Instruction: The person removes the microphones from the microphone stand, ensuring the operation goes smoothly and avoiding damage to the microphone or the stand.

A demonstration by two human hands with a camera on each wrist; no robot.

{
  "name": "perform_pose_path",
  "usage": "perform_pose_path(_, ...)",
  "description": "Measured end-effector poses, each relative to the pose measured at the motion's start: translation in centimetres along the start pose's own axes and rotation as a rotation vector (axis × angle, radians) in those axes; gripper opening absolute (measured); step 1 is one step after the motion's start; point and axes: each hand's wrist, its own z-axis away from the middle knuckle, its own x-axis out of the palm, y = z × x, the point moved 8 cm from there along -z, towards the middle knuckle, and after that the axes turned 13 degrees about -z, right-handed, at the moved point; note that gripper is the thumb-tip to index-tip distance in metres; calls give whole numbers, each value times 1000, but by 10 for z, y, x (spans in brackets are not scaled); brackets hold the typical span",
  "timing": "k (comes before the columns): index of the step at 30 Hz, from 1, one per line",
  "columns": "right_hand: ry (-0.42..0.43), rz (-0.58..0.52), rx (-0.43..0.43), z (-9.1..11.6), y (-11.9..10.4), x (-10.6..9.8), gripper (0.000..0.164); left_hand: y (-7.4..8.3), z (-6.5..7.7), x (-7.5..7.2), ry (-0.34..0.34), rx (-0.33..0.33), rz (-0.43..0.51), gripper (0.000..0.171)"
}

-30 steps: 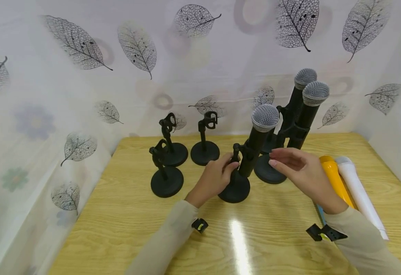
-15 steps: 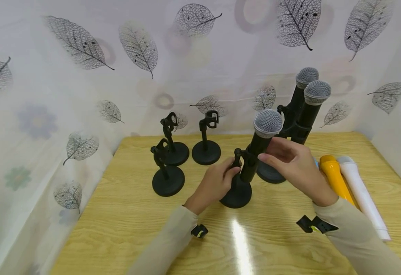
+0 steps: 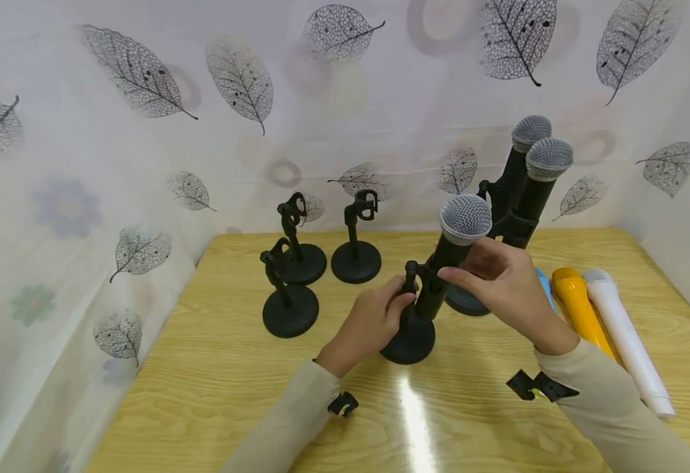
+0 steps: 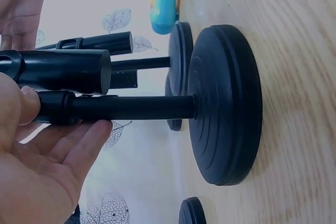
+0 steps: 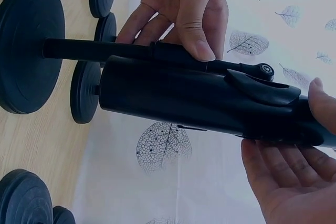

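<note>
A black microphone with a silver mesh head sits tilted in the clip of a small round-based desk stand. My left hand grips the stand's post just below the clip; in the left wrist view the thumb and fingers wrap the collar. On the microphone's body, near the clip, my right hand has its thumb on one side and its fingers on the other. The right wrist view shows the dark barrel running beside the post, its lower end hanging free above the base.
Two more microphones stand in clips at the back right. To the left are three bare stands. Orange, white and blue microphone-shaped tubes lie at the right. A leaf-patterned curtain borders the wooden table.
My right hand has moved left from beside the rear stand's base onto the microphone's body. The held stand and its microphone have shifted slightly toward me.
</note>
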Motion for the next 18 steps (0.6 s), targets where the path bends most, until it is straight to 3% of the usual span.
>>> perform_pose_path(4, -11, -2, -24, 0, -2, 4, 34, 1, 2, -1, -34, -3, 16, 19)
perform_pose_path(9, -11, 50, -75, 0, -5, 4, 25, 2, 0, -9, -52, -23, 24, 20)
perform_pose_path(15, -40, 29, -136, -1, -9, 5, 29, 15, -10, -32, 67, 35, 164, 31)
perform_pose_path(18, -42, 21, -145, -1, -10, 5, 30, 23, -16, -42, 126, 66, 174, 32)
